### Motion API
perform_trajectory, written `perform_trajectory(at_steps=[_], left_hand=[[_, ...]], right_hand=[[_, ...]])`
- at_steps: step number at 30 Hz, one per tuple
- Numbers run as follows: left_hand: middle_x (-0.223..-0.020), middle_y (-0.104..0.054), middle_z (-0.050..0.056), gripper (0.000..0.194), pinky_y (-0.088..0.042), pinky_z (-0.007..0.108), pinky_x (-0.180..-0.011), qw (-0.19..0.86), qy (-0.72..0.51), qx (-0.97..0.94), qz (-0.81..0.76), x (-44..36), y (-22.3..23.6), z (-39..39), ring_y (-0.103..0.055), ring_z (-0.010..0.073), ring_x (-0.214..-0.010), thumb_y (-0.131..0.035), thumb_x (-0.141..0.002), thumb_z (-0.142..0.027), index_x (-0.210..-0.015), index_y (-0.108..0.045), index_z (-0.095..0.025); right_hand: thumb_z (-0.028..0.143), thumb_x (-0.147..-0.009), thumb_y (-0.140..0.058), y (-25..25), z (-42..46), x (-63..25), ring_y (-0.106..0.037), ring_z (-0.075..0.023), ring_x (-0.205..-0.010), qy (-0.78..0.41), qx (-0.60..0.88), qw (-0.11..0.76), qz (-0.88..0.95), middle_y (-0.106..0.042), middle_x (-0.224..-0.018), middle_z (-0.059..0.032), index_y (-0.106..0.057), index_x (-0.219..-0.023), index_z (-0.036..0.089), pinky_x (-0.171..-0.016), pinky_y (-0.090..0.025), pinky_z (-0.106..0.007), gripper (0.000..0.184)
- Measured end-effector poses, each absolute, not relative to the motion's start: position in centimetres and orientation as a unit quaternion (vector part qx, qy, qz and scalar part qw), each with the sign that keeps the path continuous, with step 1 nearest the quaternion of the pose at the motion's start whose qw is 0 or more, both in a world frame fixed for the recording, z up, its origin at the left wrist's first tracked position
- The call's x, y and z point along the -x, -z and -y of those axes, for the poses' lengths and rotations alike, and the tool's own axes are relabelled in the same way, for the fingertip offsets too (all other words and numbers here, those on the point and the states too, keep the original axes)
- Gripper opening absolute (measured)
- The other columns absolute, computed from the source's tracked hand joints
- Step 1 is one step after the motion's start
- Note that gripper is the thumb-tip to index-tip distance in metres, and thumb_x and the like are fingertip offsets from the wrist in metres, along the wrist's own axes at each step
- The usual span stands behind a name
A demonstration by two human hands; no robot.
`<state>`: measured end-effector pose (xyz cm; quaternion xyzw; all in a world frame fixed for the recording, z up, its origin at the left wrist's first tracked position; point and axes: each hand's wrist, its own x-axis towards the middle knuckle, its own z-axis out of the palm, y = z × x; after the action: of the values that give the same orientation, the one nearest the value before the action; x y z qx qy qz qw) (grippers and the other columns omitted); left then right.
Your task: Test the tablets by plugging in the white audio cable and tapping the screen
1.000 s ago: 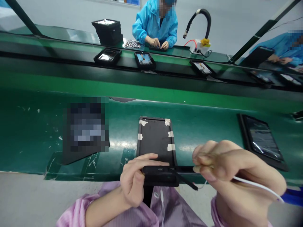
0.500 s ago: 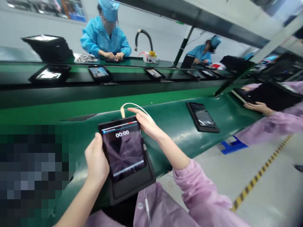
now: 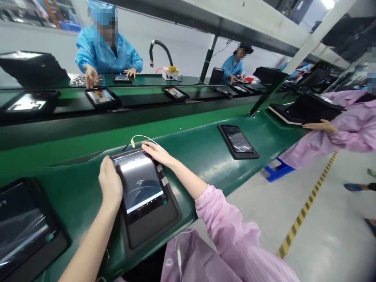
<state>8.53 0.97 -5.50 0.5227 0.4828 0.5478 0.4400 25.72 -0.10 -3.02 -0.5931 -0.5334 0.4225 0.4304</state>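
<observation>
A tablet (image 3: pixel 142 182) with a lit, reflective screen lies in a black tray (image 3: pixel 152 231) at the near edge of the green bench. My left hand (image 3: pixel 110 182) is wrapped round the tablet's upper left edge. Across its top right corner, my right hand (image 3: pixel 158 153) grips with the fingers reaching over the top edge. A pale yellow plug (image 3: pixel 132 143) on a thin white cable (image 3: pixel 147 138) sticks up by the top edge. The cable runs behind my right hand. Whether the plug is seated in the tablet I cannot tell.
Another tablet (image 3: pixel 22 227) in a tray lies at the left, and one more (image 3: pixel 238 140) lies to the right. Beyond, a black conveyor (image 3: pixel 141 101) carries several devices. Two people in blue work across it; a person in pink (image 3: pixel 323 127) holds a black stack at the right.
The tablet and tray have come down from a tilted hold to lie flatter on the bench, both hands still on the tablet. The view has shifted right. The nearer blue-clad person now reaches toward the conveyor.
</observation>
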Motion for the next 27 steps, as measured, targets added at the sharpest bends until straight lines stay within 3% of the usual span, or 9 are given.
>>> perform_trajectory(at_steps=[4, 9, 11, 13, 14, 16, 20, 24, 27], left_hand=[[-0.121, -0.065, 0.018, 0.059, -0.025, 0.057, -0.115, 0.383, -0.476, -0.581, -0.538, -8.0, 5.3, -1.2, -0.048, 0.0379, -0.132, -0.054, -0.091, -0.049, -0.137, -0.044, -0.014], [-0.129, -0.062, 0.018, 0.055, -0.034, 0.052, -0.111, 0.353, -0.408, -0.645, -0.542, -5.2, 5.7, 0.4, -0.053, 0.0322, -0.128, -0.044, -0.096, -0.047, -0.14, -0.043, -0.014], [-0.137, -0.057, 0.019, 0.056, -0.035, 0.05, -0.112, 0.361, -0.378, -0.658, -0.542, -3.9, 6.3, 2.2, -0.05, 0.0309, -0.132, -0.043, -0.096, -0.048, -0.14, -0.043, -0.014], [-0.142, -0.053, 0.019, 0.058, -0.035, 0.05, -0.112, 0.375, -0.352, -0.669, -0.537, -3.1, 6.9, 4.2, -0.048, 0.0306, -0.134, -0.045, -0.095, -0.048, -0.142, -0.041, -0.015], [-0.144, -0.051, 0.018, 0.059, -0.034, 0.051, -0.113, 0.382, -0.34, -0.674, -0.532, -2.9, 7.1, 5.2, -0.047, 0.031, -0.136, -0.048, -0.094, -0.047, -0.144, -0.039, -0.017], [-0.148, -0.047, 0.017, 0.062, -0.031, 0.053, -0.115, 0.394, -0.323, -0.683, -0.524, -2.8, 7.6, 6.6, -0.041, 0.0326, -0.14, -0.054, -0.091, -0.045, -0.145, -0.036, -0.019], [-0.157, -0.034, 0.016, 0.071, -0.016, 0.058, -0.119, 0.392, -0.297, -0.707, -0.509, -3.1, 7.9, 7.7, -0.026, 0.0331, -0.148, -0.057, -0.087, -0.038, -0.148, -0.026, -0.021], [-0.162, -0.021, 0.018, 0.083, -0.007, 0.06, -0.12, 0.382, -0.259, -0.732, -0.501, -3.5, 7.5, 8.0, -0.013, 0.0331, -0.151, -0.057, -0.085, -0.041, -0.151, -0.013, -0.018], [-0.162, -0.02, 0.017, 0.085, -0.007, 0.062, -0.12, 0.376, -0.26, -0.732, -0.506, -3.9, 7.4, 8.2, -0.014, 0.0346, -0.15, -0.059, -0.084, -0.042, -0.151, -0.011, -0.021]], right_hand=[[0.035, -0.102, -0.047, 3.2, 0.6, -26.0, -0.049, -0.0228, -0.131, -0.395, 0.615, 0.4, 0.554, -0.054, -0.14, -0.015, -0.05, -0.139, 0.009, -0.113, -0.035, -0.035, 0.045], [0.031, -0.095, -0.057, 2.2, 8.4, -26.0, -0.021, -0.0273, -0.148, -0.368, 0.605, 0.372, 0.6, -0.036, -0.154, -0.0154, -0.05, -0.14, 0.011, -0.122, -0.014, -0.047, 0.049], [0.033, -0.099, -0.052, 1.7, 13.4, -26.7, -0.038, -0.0248, -0.14, -0.328, 0.576, 0.356, 0.658, -0.049, -0.146, -0.0098, -0.056, -0.136, 0.021, -0.119, -0.027, -0.049, 0.039], [0.026, -0.101, -0.049, 1.3, 18.2, -27.1, -0.064, -0.0174, -0.112, -0.389, 0.513, 0.323, 0.694, -0.068, -0.122, -0.0038, -0.065, -0.122, 0.027, -0.099, -0.053, -0.035, 0.026], [0.024, -0.101, -0.05, 1.4, 20.2, -26.9, -0.069, -0.0155, -0.101, -0.434, 0.482, 0.284, 0.706, -0.071, -0.113, -0.0021, -0.067, -0.118, 0.028, -0.088, -0.058, -0.029, 0.025], [0.019, -0.098, -0.054, 2.2, 23.2, -25.9, -0.071, -0.0171, -0.099, -0.476, 0.453, 0.225, 0.719, -0.073, -0.111, -0.0031, -0.067, -0.12, 0.028, -0.084, -0.06, -0.029, 0.027], [0.018, -0.098, -0.052, 6.4, 25.7, -22.9, -0.063, -0.0234, -0.116, -0.469, 0.481, 0.176, 0.719, -0.066, -0.125, -0.0105, -0.064, -0.126, 0.023, -0.097, -0.055, -0.038, 0.031], [0.027, -0.105, -0.037, 9.5, 26.4, -21.9, -0.07, -0.0218, -0.1, -0.465, 0.493, 0.187, 0.711, -0.069, -0.108, -0.0114, -0.072, -0.102, 0.018, -0.087, -0.059, -0.034, 0.036], [0.037, -0.107, -0.033, 9.2, 26.8, -21.9, -0.071, -0.0186, -0.09, -0.451, 0.49, 0.23, 0.71, -0.07, -0.1, -0.009, -0.071, -0.104, 0.019, -0.079, -0.06, -0.029, 0.041]])
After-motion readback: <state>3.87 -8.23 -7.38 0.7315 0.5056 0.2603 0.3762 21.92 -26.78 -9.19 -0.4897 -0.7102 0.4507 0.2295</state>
